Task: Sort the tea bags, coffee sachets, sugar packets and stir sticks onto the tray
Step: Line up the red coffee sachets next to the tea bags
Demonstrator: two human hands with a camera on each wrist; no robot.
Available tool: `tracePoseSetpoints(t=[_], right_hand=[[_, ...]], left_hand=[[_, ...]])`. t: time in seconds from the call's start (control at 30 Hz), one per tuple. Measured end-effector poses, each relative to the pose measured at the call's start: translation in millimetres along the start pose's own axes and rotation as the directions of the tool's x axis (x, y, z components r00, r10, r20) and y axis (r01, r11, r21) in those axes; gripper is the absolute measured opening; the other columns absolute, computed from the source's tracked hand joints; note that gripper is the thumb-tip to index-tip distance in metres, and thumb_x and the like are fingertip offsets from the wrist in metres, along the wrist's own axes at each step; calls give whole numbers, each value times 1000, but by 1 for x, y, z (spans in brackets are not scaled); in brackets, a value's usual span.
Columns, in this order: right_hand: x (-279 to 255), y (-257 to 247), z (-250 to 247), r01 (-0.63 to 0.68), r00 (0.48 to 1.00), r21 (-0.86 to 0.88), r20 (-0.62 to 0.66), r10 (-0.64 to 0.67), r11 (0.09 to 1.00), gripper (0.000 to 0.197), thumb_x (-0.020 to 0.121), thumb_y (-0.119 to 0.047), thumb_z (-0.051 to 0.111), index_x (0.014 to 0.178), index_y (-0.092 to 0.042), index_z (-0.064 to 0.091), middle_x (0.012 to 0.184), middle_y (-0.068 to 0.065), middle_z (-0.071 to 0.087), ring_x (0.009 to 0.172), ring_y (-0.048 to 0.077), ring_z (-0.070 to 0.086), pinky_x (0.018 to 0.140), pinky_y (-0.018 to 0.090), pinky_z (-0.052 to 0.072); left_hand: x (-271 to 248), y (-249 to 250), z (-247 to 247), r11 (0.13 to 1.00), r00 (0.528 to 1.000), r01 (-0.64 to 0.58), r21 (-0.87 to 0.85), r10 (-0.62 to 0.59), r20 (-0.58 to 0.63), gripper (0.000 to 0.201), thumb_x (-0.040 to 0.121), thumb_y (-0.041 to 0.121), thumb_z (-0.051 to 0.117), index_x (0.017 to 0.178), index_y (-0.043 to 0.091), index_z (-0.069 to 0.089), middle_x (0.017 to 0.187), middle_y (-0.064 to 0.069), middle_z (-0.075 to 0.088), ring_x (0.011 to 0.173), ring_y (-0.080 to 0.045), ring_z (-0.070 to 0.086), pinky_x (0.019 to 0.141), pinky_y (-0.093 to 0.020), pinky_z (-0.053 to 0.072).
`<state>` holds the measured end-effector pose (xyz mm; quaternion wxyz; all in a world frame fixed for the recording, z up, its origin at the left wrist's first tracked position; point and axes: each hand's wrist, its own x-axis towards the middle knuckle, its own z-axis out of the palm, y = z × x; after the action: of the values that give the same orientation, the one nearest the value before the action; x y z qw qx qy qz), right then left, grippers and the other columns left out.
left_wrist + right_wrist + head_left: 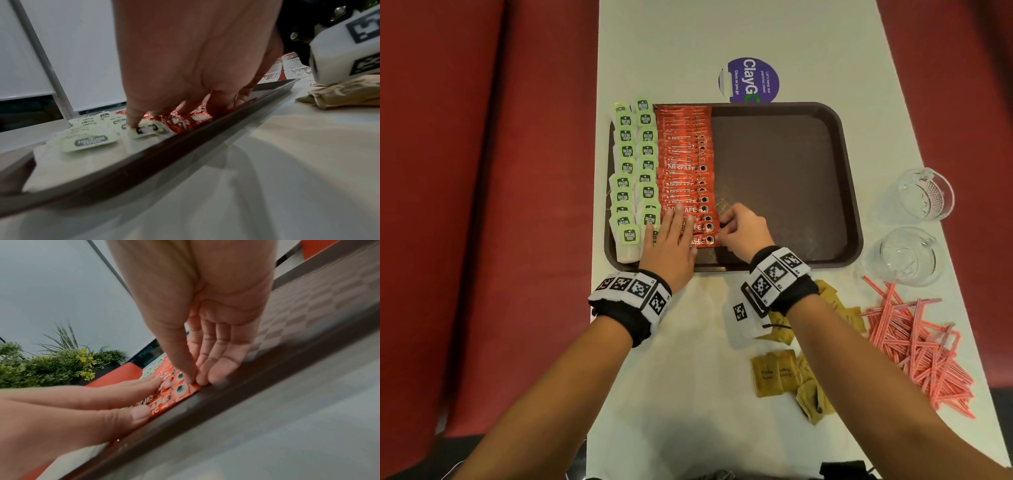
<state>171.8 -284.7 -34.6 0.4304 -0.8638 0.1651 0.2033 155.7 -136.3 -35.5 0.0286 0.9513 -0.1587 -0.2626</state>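
A brown tray [791, 164] holds two columns of green-tagged tea bags [635, 164] at its left and a column of red coffee sachets [683, 157] beside them. My left hand [671, 233] lies flat with straight fingers on the nearest sachets [179, 120], little finger on a tea bag tag [147, 129]. My right hand [722, 229] pinches the right end of the nearest sachet [180, 391] between thumb and fingertips [192, 379]. Brown sugar packets [777, 373] and pink striped stir sticks [917, 342] lie on the white table [688, 411] in front of the tray.
Two clear glass mugs [924, 195] [904, 257] stand right of the tray. A round purple sticker [751, 80] is on the table behind it. The right half of the tray is bare. Red seats [482, 205] flank the narrow table.
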Motion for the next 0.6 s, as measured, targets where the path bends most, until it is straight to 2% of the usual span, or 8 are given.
tracePoseSetpoints(t=[0.17, 0.33, 0.47, 0.6], right_hand=[[-2, 0, 2, 18, 999, 28, -33, -18, 999, 19, 85, -7, 62, 100, -11, 51, 78, -1, 59, 84, 17, 63, 83, 30, 52], [-8, 2, 3, 37, 998, 50, -58, -34, 998, 16, 85, -6, 60, 93, -13, 48, 83, 4, 61, 85, 21, 64, 84, 33, 53], [-13, 1, 7, 66, 996, 80, -63, -61, 995, 15, 88, -6, 58, 91, -14, 46, 82, 1, 57, 84, 18, 60, 84, 32, 51], [-12, 1, 8, 50, 995, 94, -92, -41, 994, 15, 87, -5, 57, 90, -15, 46, 84, 5, 60, 87, 24, 64, 86, 38, 53]], left_hand=[[-2, -2, 1, 1000, 1000, -2, 12, 2, -18, 59, 101, 34, 22, 148, 13, -6, 156, -7, -16, 144, -22, -14, 115, -44, -4], [-4, -2, 1, 1000, 999, -12, 18, 13, -34, 59, 101, 34, 23, 149, 15, -3, 156, -7, -16, 144, -21, -14, 115, -45, -4], [-4, -3, 2, 1000, 999, -11, 28, 12, -44, 57, 100, 34, 24, 149, 17, -1, 156, -6, -15, 144, -21, -14, 115, -46, -4], [-4, -2, 2, 999, 999, -6, 41, 7, -44, 58, 101, 34, 24, 149, 17, -3, 156, -7, -15, 144, -21, -14, 115, -46, -4]])
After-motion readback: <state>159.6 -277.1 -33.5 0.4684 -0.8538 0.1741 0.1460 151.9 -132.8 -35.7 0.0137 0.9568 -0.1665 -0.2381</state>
